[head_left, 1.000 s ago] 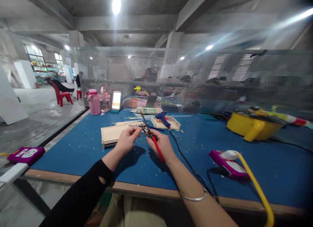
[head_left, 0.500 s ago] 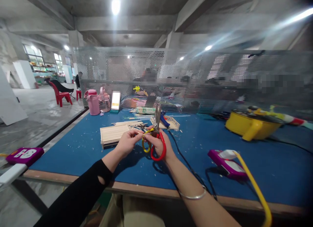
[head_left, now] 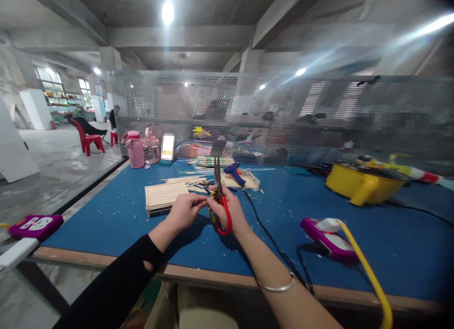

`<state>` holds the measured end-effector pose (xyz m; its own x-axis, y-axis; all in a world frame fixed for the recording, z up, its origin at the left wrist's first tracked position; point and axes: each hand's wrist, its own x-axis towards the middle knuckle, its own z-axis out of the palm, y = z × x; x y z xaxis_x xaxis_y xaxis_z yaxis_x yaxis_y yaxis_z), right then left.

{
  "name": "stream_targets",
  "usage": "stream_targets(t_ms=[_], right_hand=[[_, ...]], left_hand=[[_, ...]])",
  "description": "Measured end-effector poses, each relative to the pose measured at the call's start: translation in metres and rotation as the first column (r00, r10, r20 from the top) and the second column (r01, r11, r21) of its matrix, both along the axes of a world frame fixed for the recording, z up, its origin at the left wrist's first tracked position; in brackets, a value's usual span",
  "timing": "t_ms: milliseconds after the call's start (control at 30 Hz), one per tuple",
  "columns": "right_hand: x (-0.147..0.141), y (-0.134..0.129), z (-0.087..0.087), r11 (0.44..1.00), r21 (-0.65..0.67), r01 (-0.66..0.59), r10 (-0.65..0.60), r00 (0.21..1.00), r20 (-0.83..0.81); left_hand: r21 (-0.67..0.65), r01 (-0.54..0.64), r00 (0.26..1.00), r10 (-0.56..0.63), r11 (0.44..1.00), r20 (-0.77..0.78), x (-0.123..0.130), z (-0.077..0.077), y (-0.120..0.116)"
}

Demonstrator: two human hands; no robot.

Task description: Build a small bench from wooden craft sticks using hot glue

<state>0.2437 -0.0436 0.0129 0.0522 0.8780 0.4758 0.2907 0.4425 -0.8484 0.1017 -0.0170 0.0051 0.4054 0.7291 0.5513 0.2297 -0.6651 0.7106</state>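
Note:
My right hand [head_left: 229, 211] grips a pair of scissors [head_left: 222, 201] with a red handle loop. Their metal blades point up and away from me, and a yellow looped part [head_left: 212, 214] shows beside the red one. Close by on the left, my left hand [head_left: 184, 211] has thumb and fingertips pinched together, meeting the right fingertips. Whatever lies in that pinch is too small to make out. Just behind my left hand rests a flat panel of light wooden strips [head_left: 165, 196] on a low frame.
Loose wooden sticks [head_left: 187, 180] and a blue glue gun [head_left: 234, 174] lie beyond my hands, its black cable trailing rightward. A pink jug [head_left: 135, 151] stands back left. To the right are a purple power strip [head_left: 329, 241] and a yellow pot [head_left: 365, 182]. Perforated metal screen [head_left: 170, 97] behind.
The scissors have shifted slightly left and turned, their blades now lower. My right hand has tilted with them, and the yellow loop is less visible. The left hand stays pinched near the right fingertips.

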Motion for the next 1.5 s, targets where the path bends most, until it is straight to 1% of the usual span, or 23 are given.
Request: stream_targets(t_ms=[33,100,167,200,333,500,633,833,1033,1167,1300,1433,1500], right_hand=[[0.001,0.0,0.0,1.0,0.009,0.014,-0.014,1.0,0.024],[0.003,0.001,0.001,0.998,0.041,0.036,-0.039,0.996,0.078],[0.007,0.0,0.002,0.996,0.078,0.047,-0.058,0.987,0.15],[0.009,0.0,0.003,0.994,0.091,0.051,-0.068,0.979,0.19],[0.013,0.0,0.005,0.987,0.133,0.091,-0.131,0.934,0.331],[0.011,0.0,0.003,0.985,0.144,0.096,-0.151,0.881,0.448],[0.01,-0.002,0.003,0.981,0.176,0.077,-0.158,0.844,0.513],[0.009,-0.002,0.001,0.975,0.213,0.068,-0.181,0.8,0.572],[0.009,-0.002,0.001,0.979,0.2,0.041,-0.153,0.799,0.581],[0.007,-0.005,0.004,0.987,0.163,0.017,-0.107,0.821,0.561],[0.007,-0.006,0.005,0.987,0.162,-0.008,-0.083,0.834,0.546],[0.008,-0.004,0.003,0.982,0.188,-0.013,-0.095,0.828,0.552],[0.009,-0.003,0.002,0.977,0.214,0.0,-0.124,0.813,0.568]], left_hand=[[-0.03,-0.023,0.999,0.024,0.999,0.029,0.0,0.0,0.001],[-0.13,-0.046,0.99,0.062,0.99,0.126,0.0,0.002,0.001],[-0.224,-0.021,0.969,0.075,0.974,0.234,0.0,0.004,0.002],[-0.25,-0.001,0.957,0.074,0.968,0.28,0.0,0.005,0.002],[-0.252,0.038,0.918,0.066,0.967,0.392,-0.001,0.008,0.001],[-0.245,0.055,0.891,0.063,0.968,0.45,0.0,0.008,0.003],[-0.195,0.072,0.902,0.019,0.978,0.432,-0.001,0.005,0.006],[-0.136,0.011,0.962,0.027,0.991,0.272,-0.005,0.006,0.005],[-0.093,-0.02,0.972,0.041,0.995,0.232,-0.006,0.006,0.004],[-0.074,0.009,0.97,0.009,0.997,0.243,-0.007,0.006,0.005],[-0.068,0.02,0.971,-0.004,0.997,0.239,-0.007,0.006,0.005],[-0.072,0.053,0.975,-0.036,0.996,0.22,-0.007,0.006,0.004],[-0.074,0.044,0.977,-0.027,0.996,0.213,-0.007,0.006,0.003]])
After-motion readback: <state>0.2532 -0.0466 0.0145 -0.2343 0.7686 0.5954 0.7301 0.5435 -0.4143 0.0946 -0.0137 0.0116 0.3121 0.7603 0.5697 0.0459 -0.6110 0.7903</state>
